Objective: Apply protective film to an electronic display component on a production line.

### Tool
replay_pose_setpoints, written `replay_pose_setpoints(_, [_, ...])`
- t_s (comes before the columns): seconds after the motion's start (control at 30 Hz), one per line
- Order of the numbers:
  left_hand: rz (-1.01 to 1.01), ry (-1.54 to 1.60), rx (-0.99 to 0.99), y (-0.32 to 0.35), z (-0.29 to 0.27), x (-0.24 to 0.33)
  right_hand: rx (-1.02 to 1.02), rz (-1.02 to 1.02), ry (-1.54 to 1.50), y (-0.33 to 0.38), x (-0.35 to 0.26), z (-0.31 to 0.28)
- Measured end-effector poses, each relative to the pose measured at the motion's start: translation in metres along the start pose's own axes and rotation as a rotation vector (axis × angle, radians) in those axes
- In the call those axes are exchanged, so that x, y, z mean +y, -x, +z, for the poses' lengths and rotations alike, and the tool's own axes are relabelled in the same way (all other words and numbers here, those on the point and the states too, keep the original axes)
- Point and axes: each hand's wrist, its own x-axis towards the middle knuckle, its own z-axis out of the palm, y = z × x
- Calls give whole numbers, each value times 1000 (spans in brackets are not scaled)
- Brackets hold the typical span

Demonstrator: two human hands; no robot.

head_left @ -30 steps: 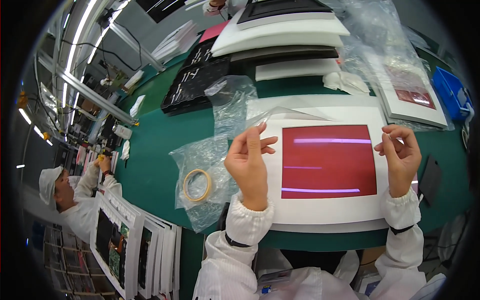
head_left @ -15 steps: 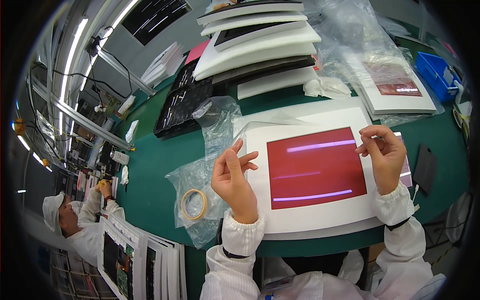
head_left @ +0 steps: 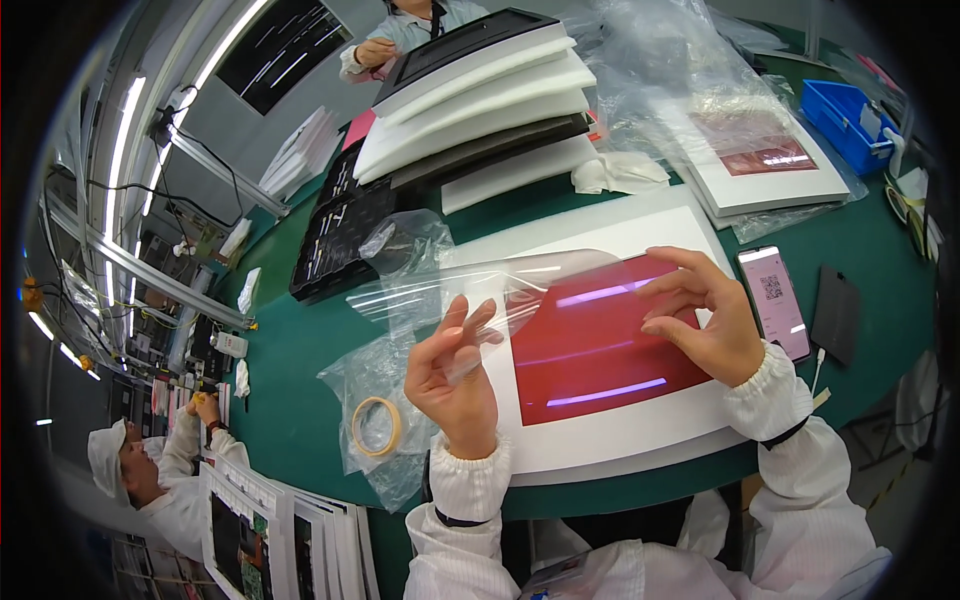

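Observation:
A clear plastic film (head_left: 450, 283) curves up over the far left part of a red glossy panel (head_left: 600, 350) framed by a white border. At the film's near edge, my left hand (head_left: 452, 390) is raised with bent fingers and seems to pinch it, though the see-through film makes the grip hard to read. Over the panel's right side hovers my right hand (head_left: 712, 318), its fingers curved and the thumb apart from them, with nothing visible between. Under the panel is a white foam sheet (head_left: 690, 215).
Left of the panel, a tape roll (head_left: 393, 428) lies on crumpled plastic. Behind stand stacked foam sheets (head_left: 480, 110) and a black tray (head_left: 335, 240). To the right are a phone (head_left: 775, 320) and a blue bin (head_left: 845, 120). Co-workers are at the left (head_left: 165, 470) and far side.
The clear film has swung out to the left and now spans more of the view. My right hand has moved left over the panel, and my left hand slightly left and down. The whole view has shifted.

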Motion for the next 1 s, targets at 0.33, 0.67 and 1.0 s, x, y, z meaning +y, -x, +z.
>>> replay_pose_setpoints(0.33, [-88,154,-139,4,-6,8,90,7,-32,0,1,0])
replay_pose_setpoints(0.67, [-221,233,-239,5,3,15,194,-88,77,-1,5,-5])
replay_pose_setpoints(1.0, [-100,-87,-191,4,-1,8,315,-238,-34,-1,7,-2])
